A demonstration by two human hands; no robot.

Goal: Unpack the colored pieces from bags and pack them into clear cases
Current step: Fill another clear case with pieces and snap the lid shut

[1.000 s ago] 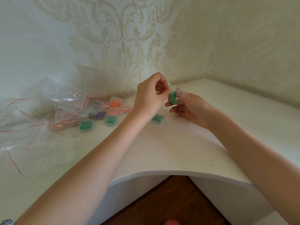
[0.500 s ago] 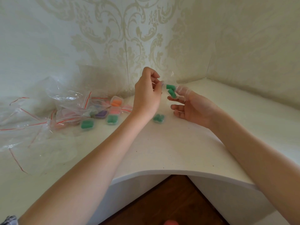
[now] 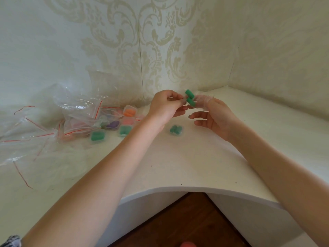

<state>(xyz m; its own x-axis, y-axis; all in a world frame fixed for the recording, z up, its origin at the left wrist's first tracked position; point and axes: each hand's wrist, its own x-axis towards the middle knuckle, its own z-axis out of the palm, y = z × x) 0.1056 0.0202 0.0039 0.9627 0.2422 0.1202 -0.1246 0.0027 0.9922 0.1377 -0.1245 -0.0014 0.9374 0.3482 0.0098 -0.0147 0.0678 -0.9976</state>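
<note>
In the head view, at the centre of the frame, the left hand (image 3: 164, 106) and the right hand (image 3: 211, 113) meet above the table (image 3: 195, 163); the right fingers pinch a small clear bag (image 3: 202, 101) and the left fingers pinch its other end, where two green pieces (image 3: 190, 98) stick out, probably so that they slide free for a case. A filled case (image 3: 176, 130) lies just below the hands, more cases (image 3: 124, 129) and bags (image 3: 44, 125) at the left. Compared with half a second ago, the pieces sit further out of the bag and stand more upright
</note>
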